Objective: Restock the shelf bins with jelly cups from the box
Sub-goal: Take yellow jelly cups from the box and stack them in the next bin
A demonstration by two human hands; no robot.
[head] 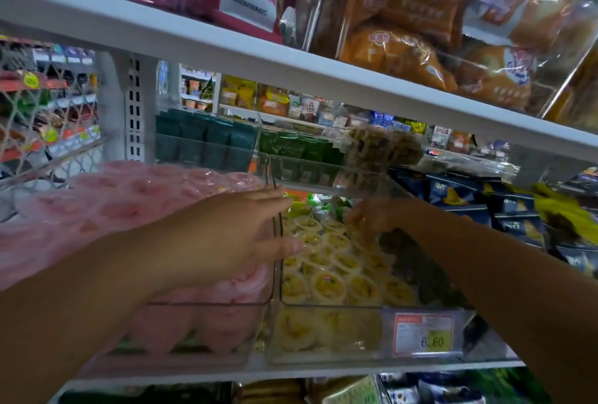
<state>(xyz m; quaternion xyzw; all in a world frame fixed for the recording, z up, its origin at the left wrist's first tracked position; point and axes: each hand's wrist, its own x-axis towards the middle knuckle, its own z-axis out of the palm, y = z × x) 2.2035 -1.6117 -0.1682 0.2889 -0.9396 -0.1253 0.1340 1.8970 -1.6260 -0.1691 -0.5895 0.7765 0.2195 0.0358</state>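
The left hand (239, 235) rests flat-fingered on the clear bin's (323, 306) left wall, likely steadying it, while the right hand (372, 219) reaches onto the yellow jelly cups (326, 284) inside (its grip too blurred to tell), seemingly neatening rows.

Two clear bins (275, 274) sit side by side on the shelf (291, 371); jelly cups (328, 284) fill the right one, packets behind.

orange snack bags (404, 48) above, blue packets (514, 209) right, green packets (301, 145) behind
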